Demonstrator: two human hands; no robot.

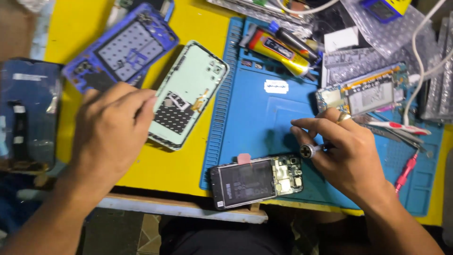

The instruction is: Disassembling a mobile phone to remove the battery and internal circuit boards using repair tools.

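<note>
Right hand (347, 151) grips screwdriver (312, 150) above opened phone (257, 180); left hand (111, 130) curled, empty

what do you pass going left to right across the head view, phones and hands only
dark phone panel → left hand → pale green phone frame → opened phone → right hand, gripping a screwdriver

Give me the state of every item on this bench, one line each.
Opened phone: back off, battery and board exposed, on the blue mat.
Pale green phone frame: stripped, flat, left hand on its edge.
Blue phone frame: stripped, lying flat.
Screwdriver: gripped in right hand.
Yellow glue tube: lying down.
</note>
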